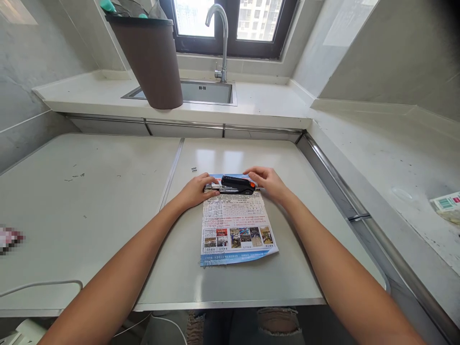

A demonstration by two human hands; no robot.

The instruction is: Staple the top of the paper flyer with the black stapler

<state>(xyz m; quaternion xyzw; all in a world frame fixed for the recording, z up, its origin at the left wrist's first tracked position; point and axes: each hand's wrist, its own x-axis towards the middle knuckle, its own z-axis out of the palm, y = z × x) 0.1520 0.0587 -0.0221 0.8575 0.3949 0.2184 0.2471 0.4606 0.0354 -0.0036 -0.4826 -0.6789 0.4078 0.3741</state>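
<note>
A black stapler [235, 184] with an orange tip lies across the top edge of a stack of printed leaflets [235, 225] on the pale table [108, 191]. My left hand [197, 189] is curled around the stapler's left, metal end. My right hand [268, 181] rests with bent fingers on its right, orange end. Both hands touch the stapler and press it onto the paper.
A small strip of staples [194, 168] lies on the table just beyond my left hand. A brown bin [153, 57] stands by the sink [201, 92] and tap [221, 38] at the back. A white cable [43, 286] runs along the near left edge. Packets [447, 205] lie on the right counter.
</note>
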